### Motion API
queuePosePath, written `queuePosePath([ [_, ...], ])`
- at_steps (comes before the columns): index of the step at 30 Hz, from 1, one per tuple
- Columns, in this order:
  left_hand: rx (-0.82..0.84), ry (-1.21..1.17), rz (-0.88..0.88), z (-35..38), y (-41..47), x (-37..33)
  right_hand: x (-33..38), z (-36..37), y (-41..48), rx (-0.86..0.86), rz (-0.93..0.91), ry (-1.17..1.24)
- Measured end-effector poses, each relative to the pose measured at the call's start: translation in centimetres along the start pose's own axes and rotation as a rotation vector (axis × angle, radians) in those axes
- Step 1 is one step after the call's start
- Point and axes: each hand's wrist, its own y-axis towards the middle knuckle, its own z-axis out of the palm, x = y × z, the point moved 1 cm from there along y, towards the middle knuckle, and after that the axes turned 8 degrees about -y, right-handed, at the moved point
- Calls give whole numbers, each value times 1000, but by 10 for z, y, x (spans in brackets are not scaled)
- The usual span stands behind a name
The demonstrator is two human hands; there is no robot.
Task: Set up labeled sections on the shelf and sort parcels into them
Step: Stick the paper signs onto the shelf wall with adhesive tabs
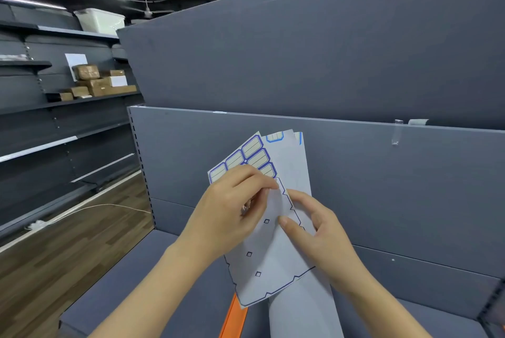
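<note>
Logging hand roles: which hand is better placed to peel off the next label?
Left, probably: the left hand pinches a curled-up label at its fingertips, while the right hand grips the sheets, steadying them.

nothing readable here tbh, the label sheet (247, 158) just has blank ruled stickers with blue borders, and the parcels (95, 80) way back are too small to read
</note>
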Motion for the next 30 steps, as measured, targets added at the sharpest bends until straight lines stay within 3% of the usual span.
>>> queuePosePath([
  [3,85,45,68,-9,2,4,0,-4,-1,3,26,30],
  [7,41,220,197,-15,10,10,-1,-7,-2,35,62,44],
  [12,-6,70,159,-25,18,10,2,-13,-4,75,69,56],
  [19,-206,-382,-185,-40,19,7,2,-16,-12,108,86,35],
  [21,-196,-441,-291,-47,15,16,5,-21,-15,105,77,54],
  [24,-136,-531,-539,-53,3,23,5,-30,-19,74,89,122],
  [27,-184,-747,-732,-41,-8,34,6,-36,-21,61,121,218],
  [30,-301,-943,-774,-31,-12,48,3,-41,-24,133,165,402],
])
